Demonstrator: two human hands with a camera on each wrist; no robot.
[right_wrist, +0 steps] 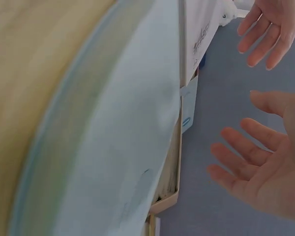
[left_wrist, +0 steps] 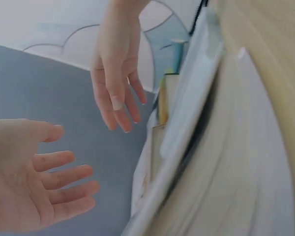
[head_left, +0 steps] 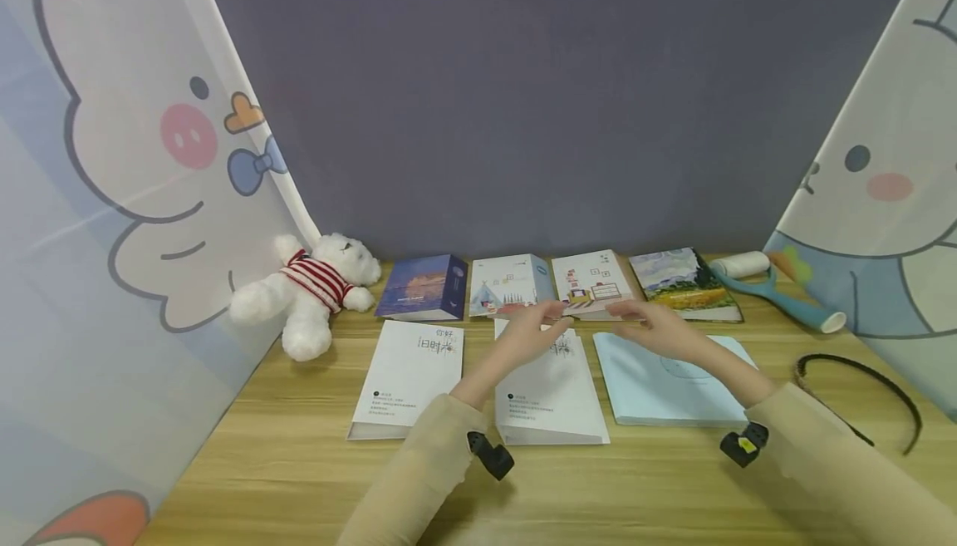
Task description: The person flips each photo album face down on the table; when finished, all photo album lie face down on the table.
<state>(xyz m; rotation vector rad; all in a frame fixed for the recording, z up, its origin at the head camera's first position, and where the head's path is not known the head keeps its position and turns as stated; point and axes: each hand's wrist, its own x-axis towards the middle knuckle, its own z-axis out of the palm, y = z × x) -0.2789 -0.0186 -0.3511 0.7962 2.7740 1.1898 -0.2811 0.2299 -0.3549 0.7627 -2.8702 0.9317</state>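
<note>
Tabletop [head_left: 284, 479]: wood-grained, filling the lower part of the head frame. A plush bear [head_left: 314, 280] is laid at centre left.

Books nearest the hands: the middle white book [head_left: 553, 396], lying flat just below the centre of the head frame, and the pale blue book [head_left: 650, 398], flat to its right. A left white book [head_left: 407, 376] is placed at lower left of centre. Behind these, a row of smaller-looking books is seen across the middle, from a purple book [head_left: 411, 284] to a landscape-covered book [head_left: 673, 273].

Hands: left hand [head_left: 532, 334] is held over the upper part of the middle white book, right hand [head_left: 658, 332] over that of the pale blue book. The two are held apart; fingers are relaxed and slightly bent, and nothing is gripped.

Handling (judged): a thick page block [left_wrist: 236, 162] is shown, blurred, at right of the left wrist frame, so moderate weight is expected. Covers are judged bendable and rather smooth; pages may fan or crease if only the cover is lifted. The whole thickness is best pinched at opposite side edges, thumbs above, fingers beneath.
</note>
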